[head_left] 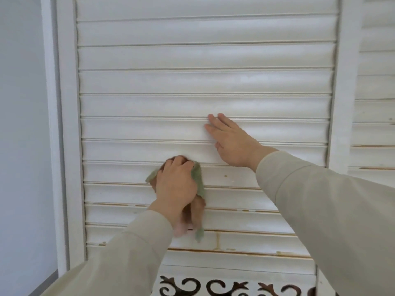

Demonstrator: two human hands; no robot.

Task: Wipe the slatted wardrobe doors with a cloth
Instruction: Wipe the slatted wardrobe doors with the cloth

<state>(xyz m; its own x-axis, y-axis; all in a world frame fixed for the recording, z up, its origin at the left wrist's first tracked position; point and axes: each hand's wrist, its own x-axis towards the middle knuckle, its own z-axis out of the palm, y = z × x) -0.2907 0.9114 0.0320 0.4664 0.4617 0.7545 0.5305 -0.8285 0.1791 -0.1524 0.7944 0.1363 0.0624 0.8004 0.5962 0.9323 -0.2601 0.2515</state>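
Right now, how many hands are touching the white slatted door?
2. The left hand presses a green cloth on the door's lower slats; the right hand rests flat higher, to its right.

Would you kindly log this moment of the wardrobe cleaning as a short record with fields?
surface: white slatted door, closed, slats horizontal
left hand: left hand grips the green cloth against a lower slat
right hand: right hand rests flat on the slats, fingers straight, above and right of the cloth
wear: brownish chipped paint along the lowest slat edges
below: dark scroll panel
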